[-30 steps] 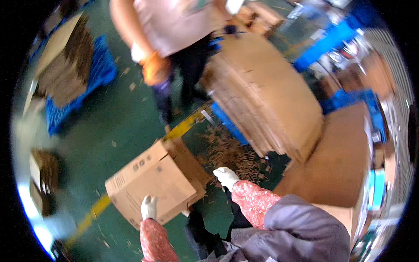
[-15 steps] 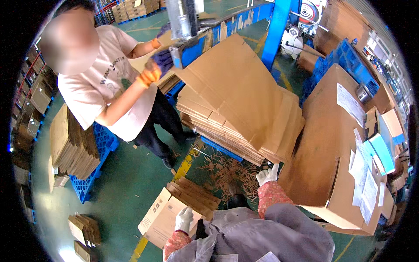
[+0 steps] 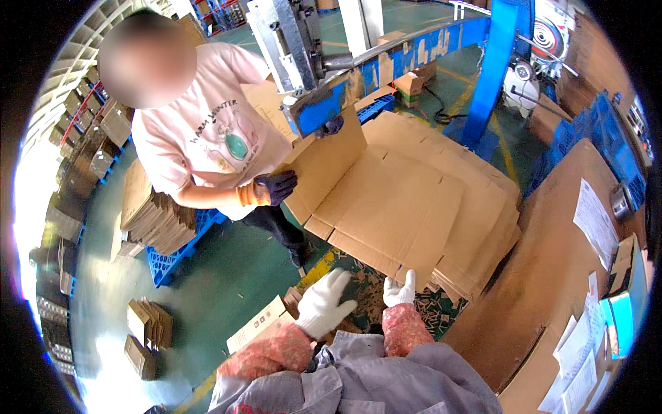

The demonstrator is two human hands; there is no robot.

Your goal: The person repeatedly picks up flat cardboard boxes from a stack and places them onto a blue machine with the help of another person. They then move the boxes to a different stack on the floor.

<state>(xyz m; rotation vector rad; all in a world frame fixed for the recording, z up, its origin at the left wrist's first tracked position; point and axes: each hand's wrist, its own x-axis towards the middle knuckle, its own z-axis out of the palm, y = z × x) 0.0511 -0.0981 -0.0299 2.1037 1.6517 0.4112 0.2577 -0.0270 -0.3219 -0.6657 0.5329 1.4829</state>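
Observation:
My left hand (image 3: 324,305), in a white glove, is held in the air with fingers spread and nothing in it. My right hand (image 3: 399,291), gloved alike, grips the near edge of a flat brown cardboard sheet (image 3: 393,207); some of its fingers are hidden. That sheet lies on a stack of cardboard sheets (image 3: 479,228), its far-left part folded upward. Across from me, a co-worker's dark-gloved hand (image 3: 277,186) holds the raised part, and the other dark glove (image 3: 334,125) is at its top edge.
A blue machine arm (image 3: 414,55) with a metal head (image 3: 283,48) reaches over the raised cardboard. To my right stands a large brown carton (image 3: 552,234) with papers on it. Cardboard scraps (image 3: 365,283) litter the floor by my feet. A stacked blue pallet (image 3: 183,241) is at left.
The co-worker has moved from the machine arm to the sheet and now holds its raised part. My left hand has risen and opened; my right hand has shifted left along the cardboard.

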